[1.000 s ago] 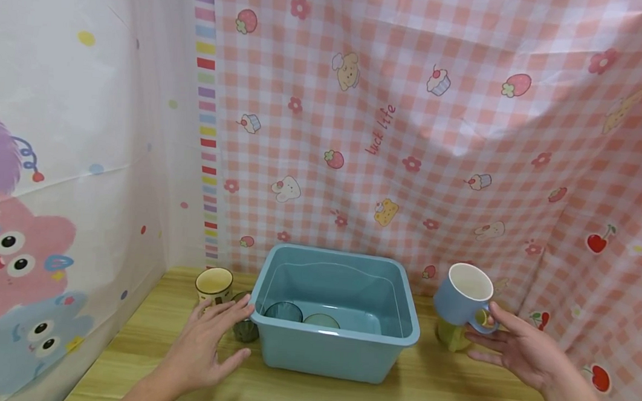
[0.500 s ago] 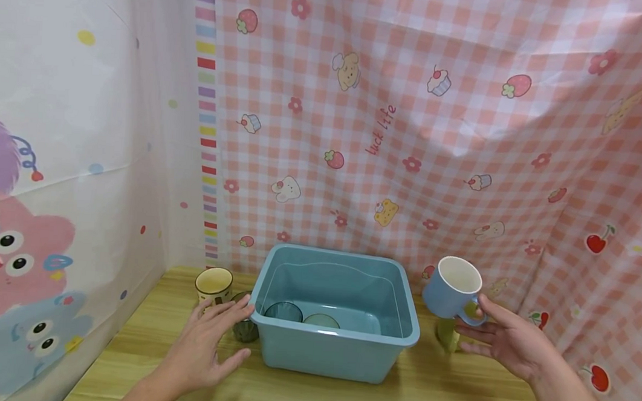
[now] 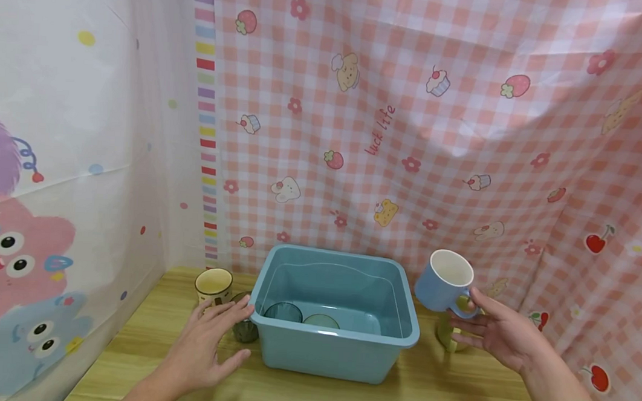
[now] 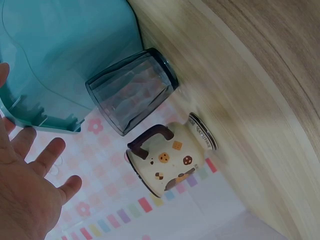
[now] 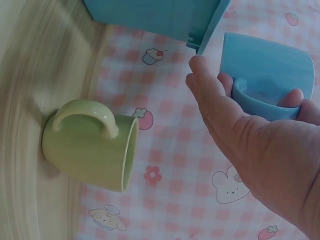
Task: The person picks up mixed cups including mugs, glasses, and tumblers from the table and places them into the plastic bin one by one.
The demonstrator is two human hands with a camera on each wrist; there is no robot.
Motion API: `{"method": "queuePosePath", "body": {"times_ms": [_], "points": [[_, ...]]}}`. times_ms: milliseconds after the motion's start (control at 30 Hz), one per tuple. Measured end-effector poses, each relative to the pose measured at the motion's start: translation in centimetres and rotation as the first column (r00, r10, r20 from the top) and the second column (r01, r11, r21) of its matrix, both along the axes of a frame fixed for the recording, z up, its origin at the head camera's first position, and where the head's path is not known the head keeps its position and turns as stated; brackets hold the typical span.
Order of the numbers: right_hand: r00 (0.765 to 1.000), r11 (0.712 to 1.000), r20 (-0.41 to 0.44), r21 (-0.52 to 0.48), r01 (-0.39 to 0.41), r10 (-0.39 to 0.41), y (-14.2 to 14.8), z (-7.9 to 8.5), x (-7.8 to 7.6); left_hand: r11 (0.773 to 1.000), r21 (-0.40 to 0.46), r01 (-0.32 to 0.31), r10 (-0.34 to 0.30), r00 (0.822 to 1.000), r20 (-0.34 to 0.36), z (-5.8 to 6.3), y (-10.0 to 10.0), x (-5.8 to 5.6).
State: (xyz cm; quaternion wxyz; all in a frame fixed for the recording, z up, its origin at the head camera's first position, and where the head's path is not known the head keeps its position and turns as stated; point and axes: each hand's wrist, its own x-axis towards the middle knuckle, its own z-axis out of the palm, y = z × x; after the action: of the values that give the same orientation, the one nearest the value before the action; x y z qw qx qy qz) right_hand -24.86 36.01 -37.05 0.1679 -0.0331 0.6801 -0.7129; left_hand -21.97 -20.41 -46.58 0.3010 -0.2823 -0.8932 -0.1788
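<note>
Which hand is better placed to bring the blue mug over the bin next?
Right, I'd judge: the right hand holds the blue mug by its handle, off the table, near the bin's right side. The left hand holds no mug and is at the opposite side.

The mug (image 3: 438, 288) is a plain, smooth light blue outside and white inside, with a rounded handle (image 3: 463, 308). It is held up off the bench (image 3: 436, 400), to the right of the tub (image 3: 329, 355) and near its right rim. The mouth faces upward, and the handle points away from the tub, gripped by the right hand (image 3: 510, 337). The tub, rectangular, blue and open-topped with rounded corners, stands upright on the bench.
</note>
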Motion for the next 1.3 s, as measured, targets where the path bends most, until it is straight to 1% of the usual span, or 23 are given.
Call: {"method": "queuePosePath", "body": {"times_ms": [300, 467, 700, 933, 1167, 1300], "points": [[0.999, 0.999, -0.019, -0.003, -0.034, 0.034, -0.8, 0.7, -0.3, 1.000, 0.006, 0.006, -0.006, 1.000, -0.007, 0.0, 0.1, 0.0], [0.998, 0.999, -0.030, 0.016, -0.048, 0.049, -1.4, 1.1, -0.6, 1.000, 0.008, 0.008, -0.008, 1.000, -0.017, 0.0, 0.1, 0.1], [0.999, 0.999, -0.021, 0.026, -0.028, 0.028, -2.3, 1.5, -0.9, 1.000, 0.002, 0.009, -0.009, 1.000, -0.026, 0.0, 0.1, 0.1], [0.999, 0.998, -0.032, 0.048, -0.033, 0.035, -3.0, 1.9, -1.1, 1.000, 0.006, 0.006, -0.006, 1.000, -0.015, 0.1, 0.1, 0.1], [0.996, 0.996, -0.044, 0.044, -0.082, 0.084, -3.5, 2.3, -1.5, 1.000, -0.003, -0.002, 0.001, 1.000, -0.015, 0.0, 0.0, 0.1], [0.995, 0.996, -0.046, 0.046, -0.082, 0.084, -3.9, 2.5, -1.6, 1.000, -0.003, -0.002, 0.002, 1.000, -0.017, 0.0, 0.0, 0.1]]}}
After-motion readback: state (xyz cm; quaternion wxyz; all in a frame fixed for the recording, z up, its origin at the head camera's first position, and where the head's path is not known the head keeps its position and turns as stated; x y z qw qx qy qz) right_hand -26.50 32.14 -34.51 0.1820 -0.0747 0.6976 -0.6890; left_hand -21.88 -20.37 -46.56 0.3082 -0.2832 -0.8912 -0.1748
